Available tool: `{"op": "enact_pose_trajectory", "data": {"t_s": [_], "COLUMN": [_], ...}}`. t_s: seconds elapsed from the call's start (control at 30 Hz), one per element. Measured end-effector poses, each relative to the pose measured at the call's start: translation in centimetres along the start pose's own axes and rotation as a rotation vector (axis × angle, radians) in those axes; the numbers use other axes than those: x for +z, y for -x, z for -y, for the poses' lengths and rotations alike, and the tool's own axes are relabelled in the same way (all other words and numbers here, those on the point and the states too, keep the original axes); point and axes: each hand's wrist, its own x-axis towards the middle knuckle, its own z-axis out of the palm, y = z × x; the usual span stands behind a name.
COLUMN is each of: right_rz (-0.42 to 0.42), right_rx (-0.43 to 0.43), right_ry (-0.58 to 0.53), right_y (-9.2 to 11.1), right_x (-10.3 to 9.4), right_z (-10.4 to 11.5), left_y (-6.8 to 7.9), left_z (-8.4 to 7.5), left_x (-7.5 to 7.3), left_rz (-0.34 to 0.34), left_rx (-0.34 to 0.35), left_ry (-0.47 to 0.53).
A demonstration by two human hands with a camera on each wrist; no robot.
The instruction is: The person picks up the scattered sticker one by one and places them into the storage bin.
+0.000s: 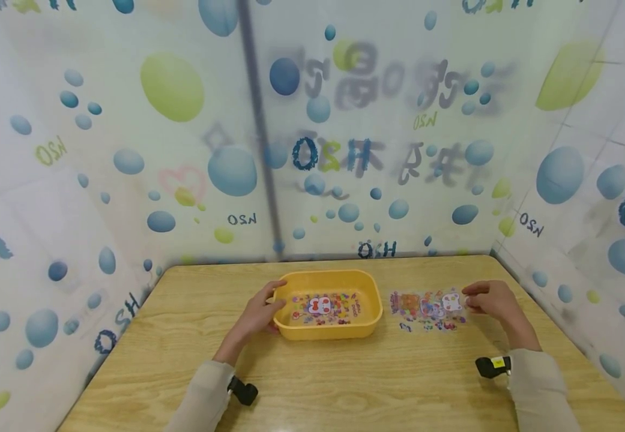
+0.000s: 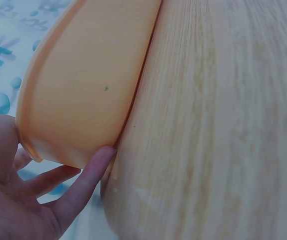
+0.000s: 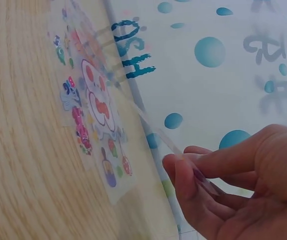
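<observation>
A yellow plastic basin (image 1: 328, 332) stands on the wooden table, a colourful cartoon sticker sheet (image 1: 320, 306) lying inside it. My left hand (image 1: 260, 309) grips the basin's left end, thumb over the rim; in the left wrist view its fingers (image 2: 91, 172) reach along the outer wall. To the right of the basin are clear sticker sheets (image 1: 425, 306) with cartoon figures, overlapping on the table. My right hand (image 1: 490, 298) pinches the right edge of a clear sheet between thumb and fingers; in the right wrist view this sheet (image 3: 156, 131) appears nearly edge-on, lifted off the table.
The wooden table (image 1: 344, 384) runs back to a whitish curtain (image 1: 312, 198) printed with blue and green bubbles, which also hangs at both sides. Black wrist cameras (image 1: 243, 391) sit at both sleeves.
</observation>
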Motion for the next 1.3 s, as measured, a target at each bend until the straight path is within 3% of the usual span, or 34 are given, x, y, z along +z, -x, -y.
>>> {"op": "enact_pose_trajectory", "data": {"t_s": [1.3], "right_rz": [-0.172], "right_rx": [-0.153], "right_ry": [0.027], "right_y": [1.7], "right_x": [-1.6], "right_z": [5.1], "left_y": [0.4], "left_z": [-0.2], "left_x": [-0.1], "left_rz": [0.002], "left_rx": [0.008], "left_ry": [0.011]}}
